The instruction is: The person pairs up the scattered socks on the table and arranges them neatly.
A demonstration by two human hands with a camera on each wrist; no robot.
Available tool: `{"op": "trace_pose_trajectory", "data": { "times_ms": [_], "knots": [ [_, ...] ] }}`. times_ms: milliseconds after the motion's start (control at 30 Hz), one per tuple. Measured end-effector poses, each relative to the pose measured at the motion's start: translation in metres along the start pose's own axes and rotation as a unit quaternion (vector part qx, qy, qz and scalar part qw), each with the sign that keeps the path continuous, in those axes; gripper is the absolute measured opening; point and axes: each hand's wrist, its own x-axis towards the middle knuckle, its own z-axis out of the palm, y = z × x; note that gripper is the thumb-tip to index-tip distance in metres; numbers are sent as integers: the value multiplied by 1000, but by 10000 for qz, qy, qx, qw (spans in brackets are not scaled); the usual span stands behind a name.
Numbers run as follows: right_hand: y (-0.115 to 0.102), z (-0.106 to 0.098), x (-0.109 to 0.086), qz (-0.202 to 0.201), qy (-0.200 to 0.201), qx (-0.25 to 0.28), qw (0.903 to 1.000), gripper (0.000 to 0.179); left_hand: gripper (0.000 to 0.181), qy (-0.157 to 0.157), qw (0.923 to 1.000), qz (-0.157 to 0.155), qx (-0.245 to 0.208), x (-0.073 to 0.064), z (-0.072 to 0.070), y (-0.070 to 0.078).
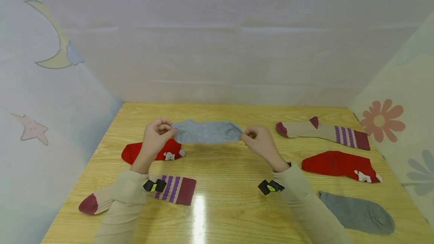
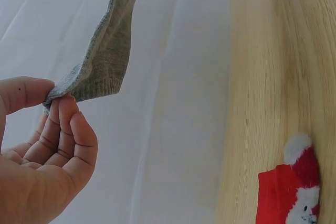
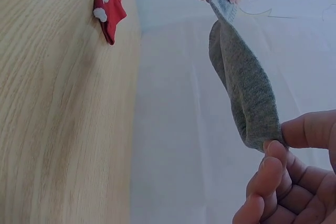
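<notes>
Hands [image 1: 155,135] [image 1: 262,143] pinch grey sock [image 1: 208,132] above table [image 1: 230,183]; inside hard to make out.

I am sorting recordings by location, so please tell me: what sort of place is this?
Probably an indoor tabletop workspace, perhaps screened off: a wood-grain table, pale creased wall covering on three sides, and a printed crescent moon.

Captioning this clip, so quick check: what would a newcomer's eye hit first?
Probably the light grey sock spread out above the table, pinched by the left hand at one end and the right hand at the other. Next, the bright red: one red sock partly behind the left arm in the head view, its lookalike at the table's right side, each with a white animal face.
</notes>
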Motion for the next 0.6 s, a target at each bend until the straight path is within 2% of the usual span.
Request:
{"op": "trace_pose_trajectory", "data": {
  "times_ms": [600],
  "knots": [
    [1,-18,-24,67,-62,-35,10000,16,19,-307,9994,-138,-22,-13,18,1]
  ]
}}
